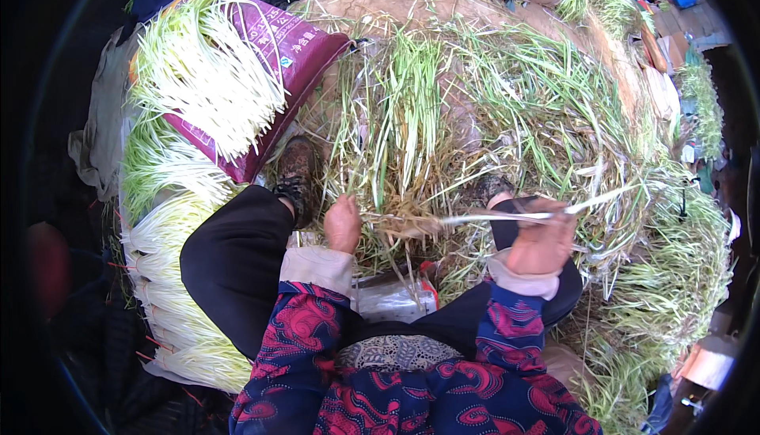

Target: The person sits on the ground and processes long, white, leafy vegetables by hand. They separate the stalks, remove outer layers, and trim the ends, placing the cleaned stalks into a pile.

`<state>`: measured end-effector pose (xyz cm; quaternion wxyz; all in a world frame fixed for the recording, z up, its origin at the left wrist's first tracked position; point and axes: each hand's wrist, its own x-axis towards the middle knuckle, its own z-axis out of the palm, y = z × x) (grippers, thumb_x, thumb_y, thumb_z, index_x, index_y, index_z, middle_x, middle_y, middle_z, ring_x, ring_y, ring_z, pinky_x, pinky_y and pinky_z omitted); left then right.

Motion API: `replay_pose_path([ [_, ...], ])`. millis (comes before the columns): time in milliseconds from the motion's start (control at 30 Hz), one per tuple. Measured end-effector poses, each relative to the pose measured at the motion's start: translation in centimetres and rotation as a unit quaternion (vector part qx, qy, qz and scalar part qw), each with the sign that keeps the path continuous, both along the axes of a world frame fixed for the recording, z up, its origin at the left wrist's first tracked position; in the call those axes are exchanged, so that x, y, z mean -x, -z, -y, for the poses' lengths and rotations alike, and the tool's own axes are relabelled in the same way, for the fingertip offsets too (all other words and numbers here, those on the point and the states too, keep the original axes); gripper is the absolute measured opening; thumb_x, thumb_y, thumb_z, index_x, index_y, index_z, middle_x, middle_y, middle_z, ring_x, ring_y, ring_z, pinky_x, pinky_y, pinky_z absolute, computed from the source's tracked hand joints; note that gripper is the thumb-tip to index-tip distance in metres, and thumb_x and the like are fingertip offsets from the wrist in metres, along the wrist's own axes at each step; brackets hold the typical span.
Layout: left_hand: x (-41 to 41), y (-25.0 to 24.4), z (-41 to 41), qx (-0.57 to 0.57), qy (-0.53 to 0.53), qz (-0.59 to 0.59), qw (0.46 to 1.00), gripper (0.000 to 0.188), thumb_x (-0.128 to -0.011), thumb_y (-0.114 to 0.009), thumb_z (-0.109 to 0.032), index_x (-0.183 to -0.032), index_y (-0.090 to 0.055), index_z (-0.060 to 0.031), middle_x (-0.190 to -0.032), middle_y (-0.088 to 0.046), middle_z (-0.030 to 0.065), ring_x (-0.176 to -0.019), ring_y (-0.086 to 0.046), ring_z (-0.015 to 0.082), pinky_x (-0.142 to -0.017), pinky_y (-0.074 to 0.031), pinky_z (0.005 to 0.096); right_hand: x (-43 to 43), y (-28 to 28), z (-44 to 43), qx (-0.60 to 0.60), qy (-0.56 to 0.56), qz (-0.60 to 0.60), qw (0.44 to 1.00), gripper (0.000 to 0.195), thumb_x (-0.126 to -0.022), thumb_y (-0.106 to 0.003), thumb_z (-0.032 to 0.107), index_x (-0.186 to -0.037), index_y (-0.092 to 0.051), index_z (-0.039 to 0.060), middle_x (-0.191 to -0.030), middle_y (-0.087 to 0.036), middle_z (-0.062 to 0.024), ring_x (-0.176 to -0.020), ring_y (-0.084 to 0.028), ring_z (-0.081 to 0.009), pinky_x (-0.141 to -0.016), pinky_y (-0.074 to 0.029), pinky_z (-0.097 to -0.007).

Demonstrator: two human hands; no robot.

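Observation:
My right hand (543, 238) is raised over my right knee, blurred by motion, with a pale stalk (504, 217) held in its fingers; the stalk's root end points left. Near my left shoe, my left hand (342, 224) is closed at the lower edge of the loose plants; whether it grips a stem cannot be told. Between and beyond my hands lie long green stalks with brown roots (409, 120). Trimmed white stalks (208, 79) are heaped on a purple printed sack (314, 49) at the upper left.
Bundles of pale stalks (178, 269) with red ties line the left side. My left shoe (297, 168) stands beside the sack. Loose plant litter (534, 120) covers much of the ground ahead, and more green plants (665, 269) are piled at right. A clear plastic packet (392, 301) lies between my legs.

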<state>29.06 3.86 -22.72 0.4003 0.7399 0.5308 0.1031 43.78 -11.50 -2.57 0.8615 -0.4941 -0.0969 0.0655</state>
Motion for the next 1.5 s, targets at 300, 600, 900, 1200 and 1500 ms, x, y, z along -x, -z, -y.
replay_pose_path([
  [300, -0.1, -4.9, -1.2, -0.039, 0.18, -0.117, 0.976, 0.051, -0.07, -0.056, -0.041, -0.102, -0.048, -0.0032, -0.09, -0.056, 0.015, -0.087, -0.05, 0.0313, -0.073, -0.038, 0.041, -2.5, -2.0, -0.4, 0.147, -0.144, 0.003, 0.979, 0.014, -0.083, -0.043, 0.012, -0.09, -0.047, 0.0012, -0.075, -0.056, -0.0111, -0.057, -0.049, -0.0123, -0.052, -0.041, -0.0229],
  [600, -1.1, -14.0, 2.1, 0.237, 0.306, 0.318, 0.866, 0.015, -0.081, -0.048, -0.011, -0.092, -0.049, -0.0013, -0.078, -0.051, 0.0, -0.07, -0.049, 0.0068, -0.06, -0.041, 0.0194, 2.2, 3.7, -4.9, 0.231, -0.276, -0.089, 0.929, 0.017, -0.083, -0.046, 0.018, -0.089, -0.05, 0.0027, -0.072, -0.055, -0.0005, -0.059, -0.047, -0.0035, -0.053, -0.039, -0.0177],
  [900, -0.5, -13.7, -1.2, 0.434, -0.129, 0.47, 0.758, 0.008, -0.086, -0.037, -0.016, -0.082, -0.04, -0.01, -0.069, -0.052, 0.0015, -0.062, -0.053, 0.0106, -0.057, -0.043, 0.0219, 7.1, 8.0, 0.1, 0.245, -0.532, -0.146, 0.797, 0.039, -0.086, -0.038, 0.032, -0.106, -0.045, 0.0002, -0.081, -0.051, 0.0008, -0.072, -0.046, -0.0068, -0.062, -0.038, -0.019],
  [1200, 1.2, -5.3, -4.6, 0.322, -0.405, 0.429, 0.741, 0.009, -0.085, -0.038, -0.014, -0.082, -0.041, -0.0064, -0.07, -0.05, 0.0036, -0.061, -0.053, 0.0142, -0.052, -0.044, 0.0244, 7.9, 2.2, 7.9, 0.202, -0.39, -0.122, 0.89, 0.026, -0.082, -0.046, 0.025, -0.074, -0.049, 0.0001, -0.053, -0.044, -0.0017, -0.044, -0.037, -0.0061, -0.042, -0.03, -0.0189],
  [1500, 1.6, -4.1, -4.1, 0.297, -0.439, 0.377, 0.76, 0.009, -0.084, -0.037, -0.015, -0.085, -0.039, -0.0064, -0.074, -0.052, 0.0056, -0.058, -0.053, 0.0138, -0.045, -0.042, 0.0229, 1.6, -0.8, 11.1, -0.072, -0.182, -0.088, 0.977, 0.022, -0.087, -0.035, 0.027, -0.077, -0.042, 0.009, -0.038, -0.024, 0.0054, -0.033, -0.018, -0.0049, -0.032, -0.015, -0.0191],
])
